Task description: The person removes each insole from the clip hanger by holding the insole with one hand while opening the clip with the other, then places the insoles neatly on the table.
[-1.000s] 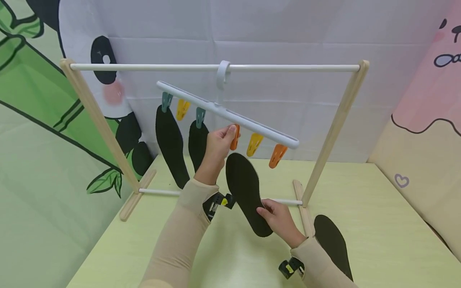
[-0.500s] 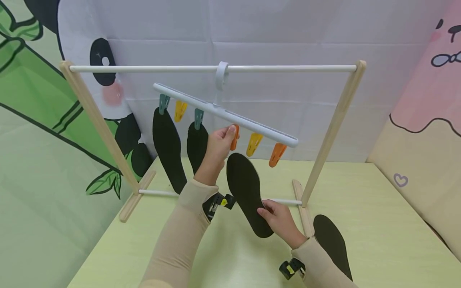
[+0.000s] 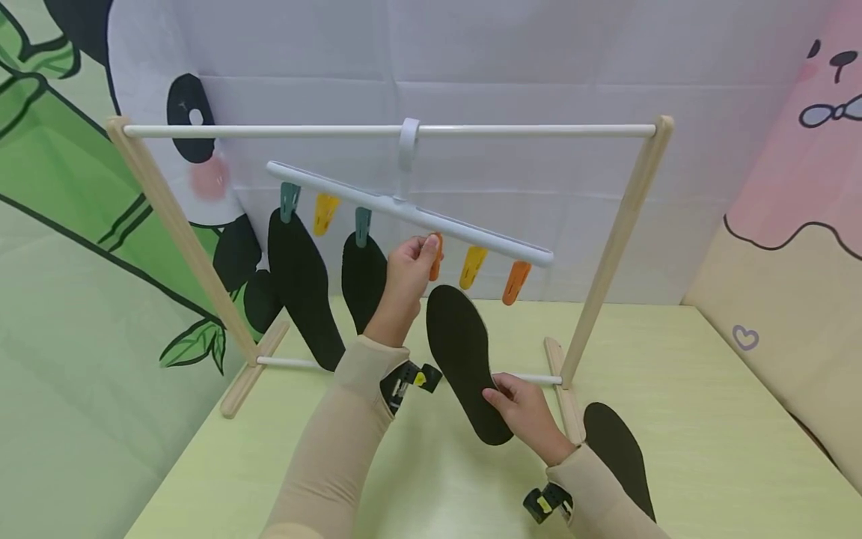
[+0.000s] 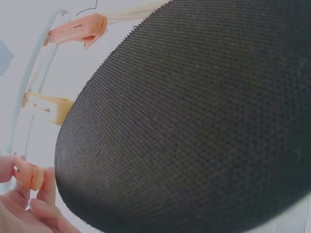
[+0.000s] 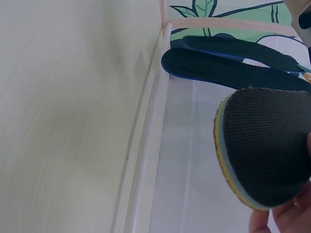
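My left hand pinches an orange clothespin that hangs near the middle of a white clip hanger. Below it, my right hand grips the lower end of a black insole, thumb on its face. That insole's upper end stands just under the pinched clothespin, apart from it, and fills much of the left wrist view. In the right wrist view its edge shows yellow and blue layers. Two more black insoles hang from teal clothespins, the outer insole and the inner insole, the latter partly behind my left arm.
The hanger hooks over the white rod of a wooden rack and tilts down to the right. Yellow clothespins and an orange clothespin hang from it too. Another black insole lies on the table at right, partly under the sleeve.
The hanger's left end has swung left and slightly down with the two hanging insoles, so its tilt is smaller. Both hands keep nearly the same place and hold.
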Demonstrator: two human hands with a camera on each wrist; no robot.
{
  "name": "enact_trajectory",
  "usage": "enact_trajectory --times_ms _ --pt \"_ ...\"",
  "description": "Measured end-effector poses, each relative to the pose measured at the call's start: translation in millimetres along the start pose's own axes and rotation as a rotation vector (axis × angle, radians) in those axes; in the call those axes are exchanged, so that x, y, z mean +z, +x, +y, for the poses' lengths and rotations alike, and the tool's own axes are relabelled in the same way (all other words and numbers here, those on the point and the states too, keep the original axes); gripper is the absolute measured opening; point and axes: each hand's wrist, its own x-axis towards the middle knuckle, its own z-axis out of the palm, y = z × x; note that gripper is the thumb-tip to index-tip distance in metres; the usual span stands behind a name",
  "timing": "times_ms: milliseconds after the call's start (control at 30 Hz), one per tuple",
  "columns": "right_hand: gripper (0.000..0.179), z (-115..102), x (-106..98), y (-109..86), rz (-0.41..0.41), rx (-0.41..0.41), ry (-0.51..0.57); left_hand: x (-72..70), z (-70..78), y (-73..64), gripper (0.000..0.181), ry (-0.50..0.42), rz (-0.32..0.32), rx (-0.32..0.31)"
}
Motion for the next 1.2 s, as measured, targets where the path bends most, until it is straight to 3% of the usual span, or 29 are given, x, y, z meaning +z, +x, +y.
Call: enact_trajectory --times_ms 500,1200 --pt "0.006 5 -5 -4.1 0.033 0.089 -0.008 0.6 -3.8 0.5 0.028 0.045 0.012 0.001" --pt "0.008 14 -17 -16.1 0.047 0.135 -0.038 1.4 -1.6 -0.9 0.026 0.057 0.008 -0.035"
